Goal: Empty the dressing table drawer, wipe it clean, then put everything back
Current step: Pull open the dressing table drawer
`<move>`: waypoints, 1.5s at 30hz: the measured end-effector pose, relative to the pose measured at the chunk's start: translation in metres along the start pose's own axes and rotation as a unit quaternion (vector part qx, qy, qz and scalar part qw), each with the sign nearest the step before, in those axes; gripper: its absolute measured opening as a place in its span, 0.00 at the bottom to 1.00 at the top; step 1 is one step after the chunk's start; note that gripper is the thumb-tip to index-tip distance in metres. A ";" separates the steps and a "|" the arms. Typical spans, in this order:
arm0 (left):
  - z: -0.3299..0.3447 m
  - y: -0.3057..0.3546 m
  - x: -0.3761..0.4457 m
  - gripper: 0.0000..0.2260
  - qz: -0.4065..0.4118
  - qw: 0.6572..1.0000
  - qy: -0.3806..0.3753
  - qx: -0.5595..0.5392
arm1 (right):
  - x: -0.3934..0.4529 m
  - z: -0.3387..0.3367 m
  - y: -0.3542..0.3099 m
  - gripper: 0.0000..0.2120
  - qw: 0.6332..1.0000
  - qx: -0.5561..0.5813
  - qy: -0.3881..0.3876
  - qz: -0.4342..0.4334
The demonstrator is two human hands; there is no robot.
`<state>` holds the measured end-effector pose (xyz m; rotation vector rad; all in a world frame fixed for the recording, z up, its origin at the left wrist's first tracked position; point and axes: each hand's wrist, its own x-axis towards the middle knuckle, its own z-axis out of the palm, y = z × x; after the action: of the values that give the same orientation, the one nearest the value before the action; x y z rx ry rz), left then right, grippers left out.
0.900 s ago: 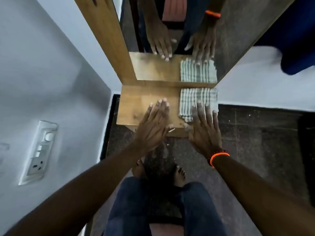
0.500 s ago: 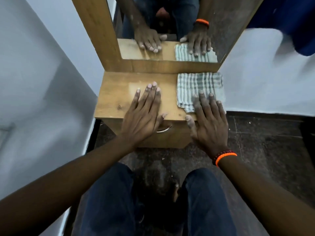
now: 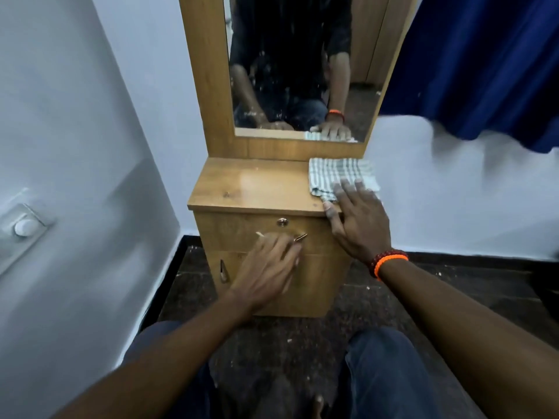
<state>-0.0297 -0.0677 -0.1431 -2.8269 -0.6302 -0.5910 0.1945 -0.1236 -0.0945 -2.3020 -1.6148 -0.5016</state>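
Pale bluish-white painted walls [image 3: 99,122] meet a dark speckled stone floor [image 3: 302,337] along a black skirting strip [image 3: 472,257]. A white wall switch plate [image 3: 24,226] sits on the left wall. A deep blue fabric curtain [image 3: 484,65] hangs at upper right.

left hand [image 3: 266,264] at drawer handle [image 3: 300,237] | right hand [image 3: 358,219] flat on cloth [image 3: 338,173]

A dressing table [image 3: 257,189] stands against the wall, its mirror [image 3: 299,65] rising behind the surface. A folded cloth [image 3: 338,173] lies on the surface's right rear corner. Below the surface sits the closed drawer [image 3: 236,231], a keyhole [image 3: 282,222] above its handle [image 3: 300,237]; a curtain [image 3: 484,71] hangs to the right.
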 end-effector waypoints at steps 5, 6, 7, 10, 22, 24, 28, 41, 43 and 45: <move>0.006 0.016 -0.004 0.28 -0.079 0.992 -0.101 -0.003 | -0.002 -0.009 -0.001 0.31 1.000 0.011 -0.028 -0.004; 0.007 0.019 -0.002 0.28 -0.086 0.991 -0.103 -0.011 | -0.001 -0.010 0.000 0.32 0.999 0.014 -0.034 -0.004; 0.007 0.021 -0.001 0.27 -0.093 0.990 -0.103 -0.024 | -0.002 -0.011 0.000 0.32 0.999 0.018 -0.039 -0.003; 0.003 0.023 0.006 0.28 -0.139 0.983 -0.112 -0.050 | -0.002 -0.010 0.000 0.33 0.999 0.019 -0.045 -0.002; -0.001 0.030 0.009 0.31 -0.194 0.971 -0.142 -0.002 | 0.003 -0.006 0.004 0.35 0.997 0.030 -0.067 -0.005; -0.007 0.037 0.002 0.25 -0.190 0.972 -0.140 0.001 | 0.004 -0.007 0.004 0.37 0.996 0.035 -0.077 -0.006; -0.026 0.059 -0.024 0.22 -0.188 0.970 -0.153 0.006 | 0.006 -0.011 0.005 0.38 0.994 0.044 -0.099 -0.010; -0.057 0.121 -0.116 0.23 -0.128 0.964 -0.227 0.056 | 0.016 -0.017 0.010 0.30 0.983 0.072 -0.170 -0.008; -0.057 0.128 -0.126 0.21 -0.121 0.970 -0.191 0.091 | 0.017 -0.015 0.011 0.31 0.983 0.068 -0.168 -0.015; -0.059 0.133 -0.132 0.20 -0.126 0.970 -0.196 0.069 | 0.016 -0.013 0.012 0.32 0.983 0.065 -0.168 -0.016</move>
<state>-0.1006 -0.2501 -0.1575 -2.7656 -1.0639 -0.0114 0.2096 -0.1196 -0.0757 -2.3589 -1.7749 -0.0084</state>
